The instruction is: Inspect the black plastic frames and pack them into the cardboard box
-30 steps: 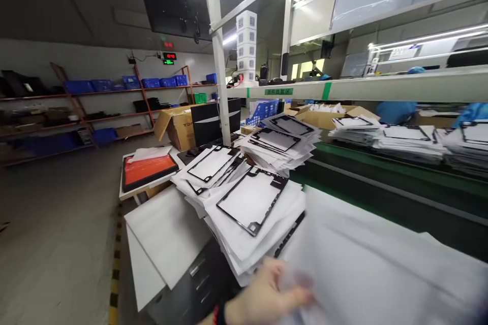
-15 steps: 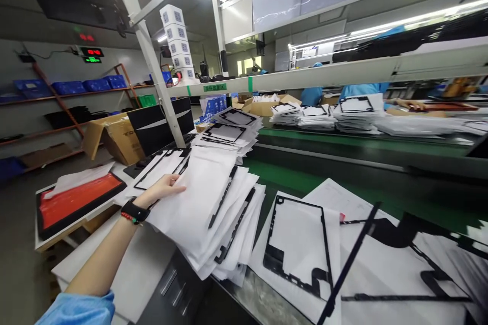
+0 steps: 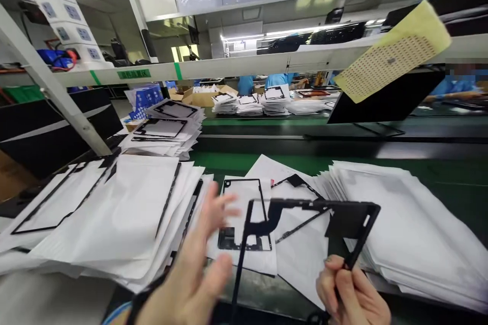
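Above the near edge of the counter, a thin black bezel frame is suspended at a tilt, its notched bar uppermost. The right hand grips it by the right side bar, thumb against fingers. The left side bar runs down past the left hand; contact between the two cannot be confirmed. The left hand is open and shows nothing in its grasp.

Behind it, a second frame lies flat on a white interleaf sheet. A third frame lies partly hidden to its right. Interleaf stacks flank both: a left stack with black edges protruding and a right stack. Beyond runs a green surface.

Probable faults: support on one side only may let the slender bars flex or twist; low clearance may let the suspended frame snag the third frame or drag a sheet; a brush against the left stack, whose edges are uneven, may shift its layers.

Hand pose: the right hand is low, fingers curled, knuckles toward the viewer. The left hand is raised and blurred, fingers extended upward, thumb set apart.
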Demonstrator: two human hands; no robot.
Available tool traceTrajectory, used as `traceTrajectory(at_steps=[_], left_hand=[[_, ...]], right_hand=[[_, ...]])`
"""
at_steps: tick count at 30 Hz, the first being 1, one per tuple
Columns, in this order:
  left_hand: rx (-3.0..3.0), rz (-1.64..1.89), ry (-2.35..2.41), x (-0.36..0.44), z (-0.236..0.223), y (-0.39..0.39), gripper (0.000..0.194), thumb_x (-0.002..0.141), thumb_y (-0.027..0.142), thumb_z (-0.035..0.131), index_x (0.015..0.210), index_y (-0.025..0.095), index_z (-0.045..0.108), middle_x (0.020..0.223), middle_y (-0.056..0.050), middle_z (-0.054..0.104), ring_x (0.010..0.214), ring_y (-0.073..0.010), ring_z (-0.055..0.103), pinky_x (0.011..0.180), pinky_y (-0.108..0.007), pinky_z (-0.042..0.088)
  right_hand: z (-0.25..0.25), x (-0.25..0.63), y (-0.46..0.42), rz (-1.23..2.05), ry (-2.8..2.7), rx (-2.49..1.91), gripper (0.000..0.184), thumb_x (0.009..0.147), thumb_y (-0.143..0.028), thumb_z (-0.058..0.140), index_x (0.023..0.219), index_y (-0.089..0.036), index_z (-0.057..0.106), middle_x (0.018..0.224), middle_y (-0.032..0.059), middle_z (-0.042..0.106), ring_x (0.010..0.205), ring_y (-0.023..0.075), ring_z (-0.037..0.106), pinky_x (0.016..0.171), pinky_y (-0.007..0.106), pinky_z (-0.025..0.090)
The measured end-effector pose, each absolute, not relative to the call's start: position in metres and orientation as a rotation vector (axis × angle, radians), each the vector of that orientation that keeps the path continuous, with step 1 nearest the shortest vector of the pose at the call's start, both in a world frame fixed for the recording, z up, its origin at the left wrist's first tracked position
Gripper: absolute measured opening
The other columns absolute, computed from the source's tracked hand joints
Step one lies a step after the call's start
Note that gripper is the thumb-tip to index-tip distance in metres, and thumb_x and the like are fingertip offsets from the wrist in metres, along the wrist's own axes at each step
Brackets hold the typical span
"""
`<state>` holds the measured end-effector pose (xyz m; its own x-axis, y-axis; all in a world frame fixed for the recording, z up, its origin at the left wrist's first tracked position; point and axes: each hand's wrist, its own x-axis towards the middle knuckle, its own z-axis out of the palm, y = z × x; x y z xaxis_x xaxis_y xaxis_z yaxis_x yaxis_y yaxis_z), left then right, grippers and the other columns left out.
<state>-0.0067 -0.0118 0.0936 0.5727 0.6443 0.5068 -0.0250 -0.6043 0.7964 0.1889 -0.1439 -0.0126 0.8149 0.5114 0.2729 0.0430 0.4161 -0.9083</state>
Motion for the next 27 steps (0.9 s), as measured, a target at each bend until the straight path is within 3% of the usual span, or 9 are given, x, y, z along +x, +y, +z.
traceTrajectory(at_steps=[1, 3, 6, 9, 14, 22, 27], left_hand=[[1.878, 0.998, 0.392, 0.008, 0.093, -0.025, 0.058, 0.101, 0.044, 0.035, 0.156, 0.034, 0.021, 0.135, -0.01, 0.061, 0.1, -0.0232, 0.07, 0.086, -0.039, 0.057], [1.741, 0.916, 0.305, 0.027, 0.092, -0.041, 0.048, 0.102, 0.04, 0.031, 0.148, 0.028, 0.041, 0.103, -0.008, 0.072, 0.063, -0.015, 0.067, 0.064, -0.031, 0.056], [1.819, 1.054, 0.302, 0.034, 0.092, -0.044, 0.039, 0.1, 0.037, 0.037, 0.125, 0.022, 0.064, 0.073, -0.003, 0.07, 0.054, -0.0136, 0.06, 0.056, -0.027, 0.052], [1.957, 1.311, 0.248, 0.033, 0.087, -0.042, 0.037, 0.098, 0.039, 0.041, 0.12, 0.022, 0.066, 0.071, -0.002, 0.07, 0.055, -0.0142, 0.061, 0.061, -0.027, 0.054], [2.082, 1.483, 0.14, 0.039, 0.086, -0.043, 0.044, 0.098, 0.04, 0.032, 0.124, 0.018, 0.06, 0.072, -0.004, 0.068, 0.056, -0.0147, 0.064, 0.05, -0.023, 0.05], [2.113, 1.599, 0.286, 0.046, 0.101, -0.055, 0.038, 0.1, 0.039, 0.031, 0.115, 0.022, 0.061, 0.066, 0.001, 0.067, 0.041, -0.0088, 0.049, 0.042, -0.019, 0.044], [2.125, 1.562, 0.342, 0.045, 0.1, -0.061, 0.039, 0.101, 0.036, 0.027, 0.117, 0.022, 0.06, 0.065, 0.0, 0.067, 0.045, -0.0117, 0.058, 0.043, -0.023, 0.045]], right_hand=[[-0.013, 0.184, -0.142, 0.257, -0.609, -1.14, 0.028, 0.093, -0.046, 0.064, 0.089, -0.019, 0.067, 0.046, -0.0044, 0.047, 0.039, 0.0082, 0.04, 0.039, 0.019, 0.033], [-0.017, 0.178, -0.141, 0.115, -0.658, -1.218, 0.027, 0.095, -0.046, 0.061, 0.089, -0.02, 0.066, 0.052, -0.0027, 0.053, 0.046, 0.0111, 0.049, 0.048, 0.023, 0.042], [-0.023, 0.179, -0.141, -0.014, -0.693, -1.35, 0.025, 0.096, -0.044, 0.059, 0.09, -0.02, 0.067, 0.07, 0.0024, 0.066, 0.068, 0.0175, 0.063, 0.07, 0.029, 0.053], [-0.025, 0.186, -0.137, 0.009, -0.782, -1.418, 0.021, 0.097, -0.037, 0.056, 0.094, -0.021, 0.069, 0.083, 0.0052, 0.071, 0.081, 0.0205, 0.067, 0.078, 0.03, 0.055], [-0.025, 0.19, -0.131, -0.011, -1.01, -1.439, 0.017, 0.096, -0.025, 0.053, 0.094, -0.024, 0.07, 0.082, 0.002, 0.073, 0.08, 0.0193, 0.071, 0.077, 0.027, 0.058], [-0.029, 0.188, -0.128, -0.013, -1.021, -1.453, 0.019, 0.095, -0.027, 0.054, 0.09, -0.023, 0.072, 0.078, 0.0029, 0.075, 0.072, 0.0224, 0.073, 0.069, 0.031, 0.061], [-0.029, 0.19, -0.127, -0.048, -1.024, -1.447, 0.02, 0.096, -0.03, 0.054, 0.089, -0.024, 0.072, 0.078, 0.0028, 0.074, 0.074, 0.0227, 0.074, 0.071, 0.033, 0.062]])
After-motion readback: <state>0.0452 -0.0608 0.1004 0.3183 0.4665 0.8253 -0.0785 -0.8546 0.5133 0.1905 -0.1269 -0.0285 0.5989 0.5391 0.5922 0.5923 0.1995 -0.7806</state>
